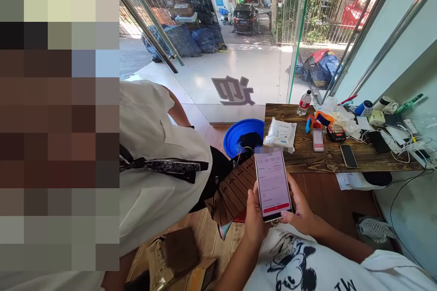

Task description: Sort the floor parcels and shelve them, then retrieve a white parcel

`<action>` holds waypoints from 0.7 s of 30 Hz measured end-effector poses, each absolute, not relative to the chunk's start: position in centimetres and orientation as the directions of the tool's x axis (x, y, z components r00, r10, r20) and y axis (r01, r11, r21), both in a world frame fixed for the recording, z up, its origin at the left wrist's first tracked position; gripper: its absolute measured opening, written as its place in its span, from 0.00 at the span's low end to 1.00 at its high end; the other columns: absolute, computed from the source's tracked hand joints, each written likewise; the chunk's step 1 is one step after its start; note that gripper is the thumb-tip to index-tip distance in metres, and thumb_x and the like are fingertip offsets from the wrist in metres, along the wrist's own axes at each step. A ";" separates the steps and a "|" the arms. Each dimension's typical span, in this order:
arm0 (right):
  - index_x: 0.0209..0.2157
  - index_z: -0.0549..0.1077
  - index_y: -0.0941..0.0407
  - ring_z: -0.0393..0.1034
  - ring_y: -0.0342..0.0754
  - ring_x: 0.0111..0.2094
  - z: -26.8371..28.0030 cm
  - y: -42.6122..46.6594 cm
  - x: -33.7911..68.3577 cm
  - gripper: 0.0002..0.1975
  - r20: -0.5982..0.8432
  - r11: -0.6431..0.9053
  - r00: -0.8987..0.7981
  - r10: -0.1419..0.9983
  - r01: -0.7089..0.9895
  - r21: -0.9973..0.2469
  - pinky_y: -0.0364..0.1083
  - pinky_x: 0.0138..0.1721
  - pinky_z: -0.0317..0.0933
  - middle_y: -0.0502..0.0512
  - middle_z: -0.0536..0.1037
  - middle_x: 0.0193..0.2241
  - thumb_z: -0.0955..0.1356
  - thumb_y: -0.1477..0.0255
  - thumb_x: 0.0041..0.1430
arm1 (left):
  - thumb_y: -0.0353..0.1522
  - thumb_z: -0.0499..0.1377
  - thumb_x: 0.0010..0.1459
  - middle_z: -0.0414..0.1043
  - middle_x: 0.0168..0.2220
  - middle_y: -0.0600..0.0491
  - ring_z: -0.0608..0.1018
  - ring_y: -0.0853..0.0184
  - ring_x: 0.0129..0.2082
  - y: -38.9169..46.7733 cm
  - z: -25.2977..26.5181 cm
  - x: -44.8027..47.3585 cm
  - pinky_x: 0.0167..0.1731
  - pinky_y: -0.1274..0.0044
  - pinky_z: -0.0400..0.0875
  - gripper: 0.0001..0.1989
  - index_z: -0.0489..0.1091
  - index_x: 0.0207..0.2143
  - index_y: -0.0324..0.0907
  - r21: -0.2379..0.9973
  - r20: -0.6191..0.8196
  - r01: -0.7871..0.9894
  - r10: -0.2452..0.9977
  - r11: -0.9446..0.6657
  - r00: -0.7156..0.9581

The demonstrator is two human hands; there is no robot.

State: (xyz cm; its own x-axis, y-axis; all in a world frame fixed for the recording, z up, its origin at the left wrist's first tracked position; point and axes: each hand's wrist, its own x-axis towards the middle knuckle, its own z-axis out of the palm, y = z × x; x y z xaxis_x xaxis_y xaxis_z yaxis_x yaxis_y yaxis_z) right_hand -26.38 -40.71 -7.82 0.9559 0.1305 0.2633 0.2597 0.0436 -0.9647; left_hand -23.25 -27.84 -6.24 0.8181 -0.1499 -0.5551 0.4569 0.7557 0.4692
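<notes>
A smartphone [272,177] is held upright in front of my chest, its lit screen showing text and a red bar near the bottom. My left hand [256,216] wraps the phone's left edge and lower corner. Around the right edge curl the fingers of my right hand [299,202], with the thumb over the lower right of the screen. Just beyond the phone, a white plastic parcel [281,132] with a printed label lies on a dark wooden table [307,161]. The fingers behind the phone are hidden.
Another person in a light shirt [164,127] stands close on the left. On the table are a bottle [304,102], a second phone [348,156], a tape dispenser [322,119] and tangled cables. A blue basin [235,134] and cardboard boxes [180,252] are on the floor.
</notes>
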 end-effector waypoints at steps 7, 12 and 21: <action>0.73 0.44 0.54 0.67 0.59 0.61 -7.8 -40.9 -26.4 0.42 0.239 -0.012 0.963 0.126 0.242 -0.970 0.59 0.57 0.68 0.64 0.63 0.67 0.65 0.62 0.62 | 0.48 0.65 0.51 0.80 0.48 0.47 0.73 0.46 0.61 -27.6 -6.5 -23.3 0.54 0.58 0.75 0.21 0.75 0.43 0.46 0.475 -0.529 0.467 -0.182 0.746 0.829; 0.73 0.44 0.53 0.66 0.59 0.62 -8.0 -40.8 -26.5 0.42 0.277 0.006 0.952 0.132 0.278 -0.960 0.58 0.56 0.69 0.65 0.61 0.68 0.65 0.64 0.62 | 0.45 0.60 0.57 0.80 0.49 0.47 0.73 0.49 0.61 -27.7 -6.4 -23.4 0.56 0.60 0.74 0.17 0.75 0.44 0.46 0.438 -0.564 0.464 -0.166 0.770 0.809; 0.73 0.42 0.51 0.66 0.58 0.62 -7.6 -40.4 -26.4 0.41 0.308 0.083 0.939 0.151 0.299 -0.951 0.59 0.59 0.67 0.64 0.63 0.66 0.65 0.57 0.67 | 0.51 0.69 0.51 0.80 0.50 0.51 0.72 0.49 0.62 -26.6 -7.4 -23.4 0.57 0.62 0.74 0.22 0.78 0.43 0.50 0.500 -0.447 0.497 -0.280 0.710 0.849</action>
State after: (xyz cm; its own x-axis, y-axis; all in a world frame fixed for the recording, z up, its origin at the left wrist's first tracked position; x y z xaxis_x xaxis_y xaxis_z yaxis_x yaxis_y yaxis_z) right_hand -26.42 -40.37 -7.60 0.9392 0.1509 0.3085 0.2988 0.0833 -0.9507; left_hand -23.42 -26.59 -7.38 0.8495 -0.2800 -0.4471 0.4969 0.7096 0.4996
